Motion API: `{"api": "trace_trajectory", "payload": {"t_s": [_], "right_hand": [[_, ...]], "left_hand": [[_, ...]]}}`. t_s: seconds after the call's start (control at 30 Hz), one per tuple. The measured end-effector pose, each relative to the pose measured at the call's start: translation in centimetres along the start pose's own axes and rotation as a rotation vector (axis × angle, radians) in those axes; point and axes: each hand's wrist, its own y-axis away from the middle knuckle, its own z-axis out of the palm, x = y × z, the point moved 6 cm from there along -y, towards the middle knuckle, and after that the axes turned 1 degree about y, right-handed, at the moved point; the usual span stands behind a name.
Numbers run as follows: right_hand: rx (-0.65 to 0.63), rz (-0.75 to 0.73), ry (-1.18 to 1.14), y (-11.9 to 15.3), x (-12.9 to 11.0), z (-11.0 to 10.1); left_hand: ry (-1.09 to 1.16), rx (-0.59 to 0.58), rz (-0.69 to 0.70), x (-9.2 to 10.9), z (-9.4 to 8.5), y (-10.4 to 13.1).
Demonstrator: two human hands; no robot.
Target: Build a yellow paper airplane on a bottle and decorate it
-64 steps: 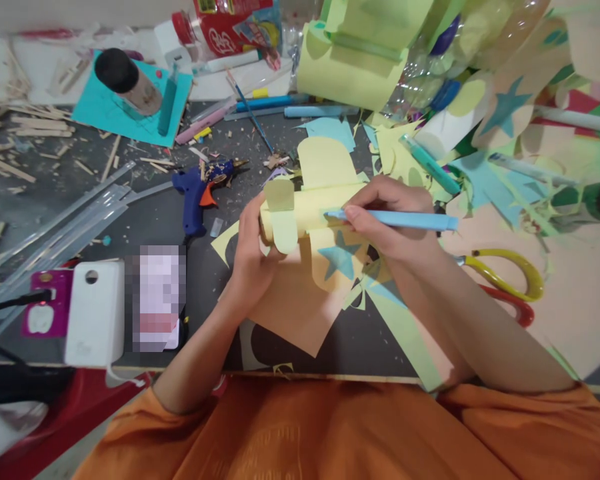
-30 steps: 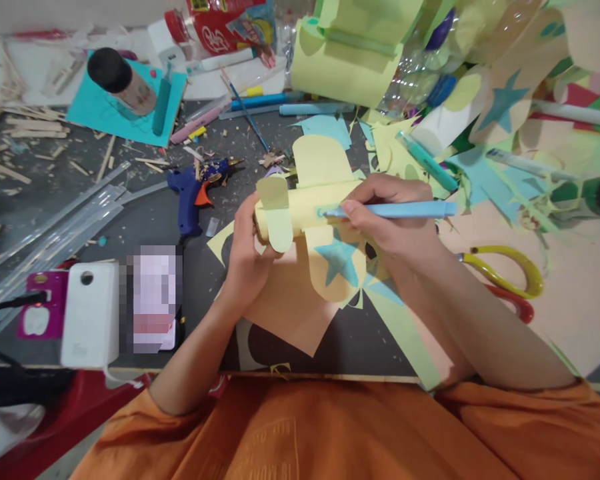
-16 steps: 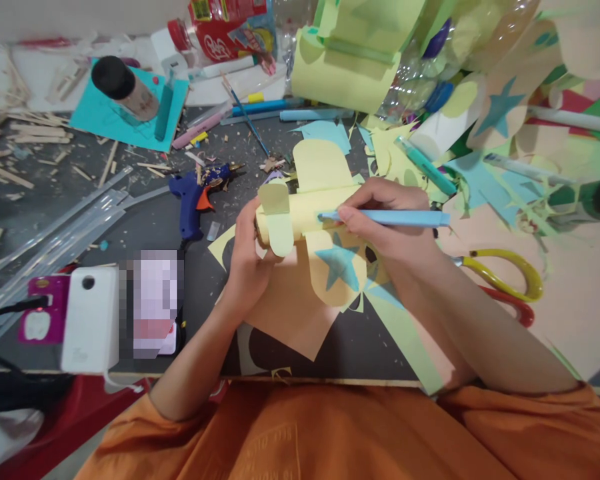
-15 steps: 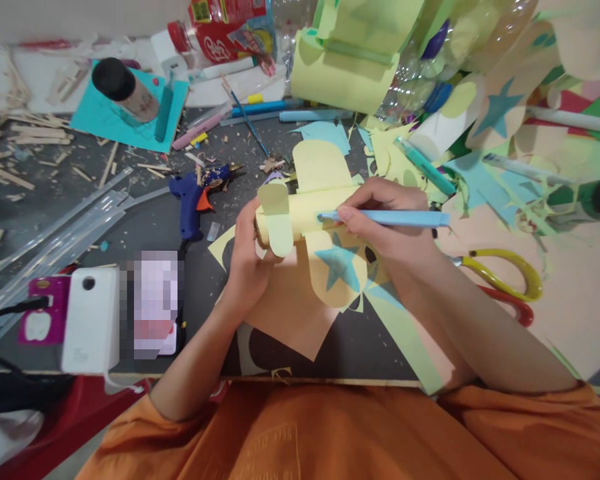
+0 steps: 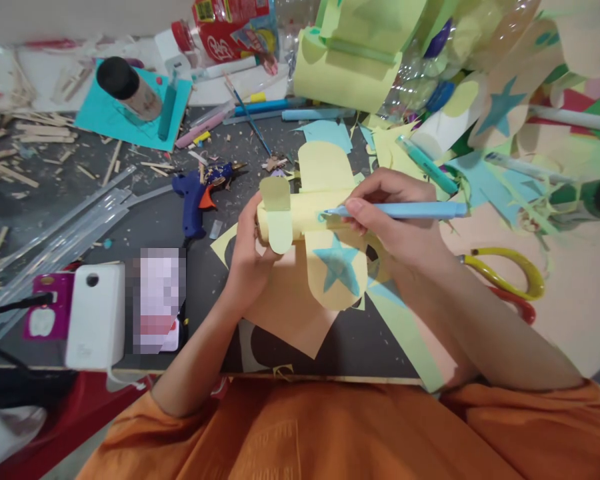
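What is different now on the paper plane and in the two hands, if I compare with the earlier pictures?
A small blue mark now shows on the paper plane, by the pen tip. The back end of the blue pen has swung slightly away from the person. Nothing was grasped or released: the left hand still holds the plane, the right hand the pen.

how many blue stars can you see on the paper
2 clear ones: the near star on the held paper plane, and the far star on peach paper at upper right. Others may be hidden or faint.
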Motion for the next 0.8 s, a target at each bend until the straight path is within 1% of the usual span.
{"api": "trace_trajectory", "payload": {"t_s": [0.1, 0.27, 0.5, 0.8], "right_hand": [[0.014, -0.043, 0.013, 0.18, 0.24, 0.08], [0.030, -0.086, 0.072, 0.22, 0.53, -0.08], [0.012, -0.089, 0.107, 0.18, 0.43, -0.10], [-0.011, -0.093, 0.139, 0.10, 0.20, 0.14]], "left_hand": [[-0.013, 0.002, 0.023, 0.09, 0.02, 0.03], [0.000, 0.016, 0.018, -0.03, 0.11, 0.05], [0.016, 0.007, 0.020, 0.07, 0.20, -0.03], [0.000, 0.024, 0.021, 0.49, 0.17, 0.10]]}}
